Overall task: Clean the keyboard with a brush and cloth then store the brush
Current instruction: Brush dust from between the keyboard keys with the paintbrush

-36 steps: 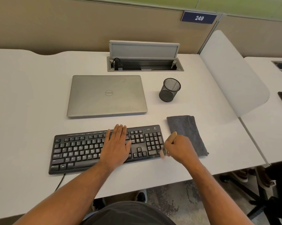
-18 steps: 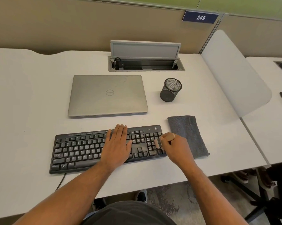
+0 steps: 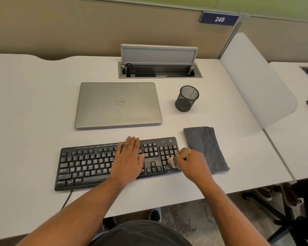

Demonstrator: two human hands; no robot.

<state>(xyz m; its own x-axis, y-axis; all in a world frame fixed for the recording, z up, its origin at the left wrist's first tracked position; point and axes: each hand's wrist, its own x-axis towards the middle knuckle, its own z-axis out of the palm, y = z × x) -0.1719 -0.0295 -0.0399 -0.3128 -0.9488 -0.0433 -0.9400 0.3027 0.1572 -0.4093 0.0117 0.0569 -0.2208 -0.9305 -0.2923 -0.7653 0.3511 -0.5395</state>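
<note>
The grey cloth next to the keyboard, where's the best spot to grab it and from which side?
Probably the far end of the grey cloth, pinched from above. It lies flat and folded right of the keyboard, so only its edges offer grip, and the right hand, gripping the brush, overlaps its near left part.

My white worktop point(image 3: 25, 107) fills most of the frame. Tan partition wall point(image 3: 78, 27) across the top, green band above it, blue "249" sign point(image 3: 219, 19) upper right. White divider panel point(image 3: 256, 79) at right, w/ next desk point(image 3: 295, 148) beyond. Mottled grey floor point(image 3: 185, 221) bottom centre; chair base point(image 3: 282, 219) lower right.
</note>
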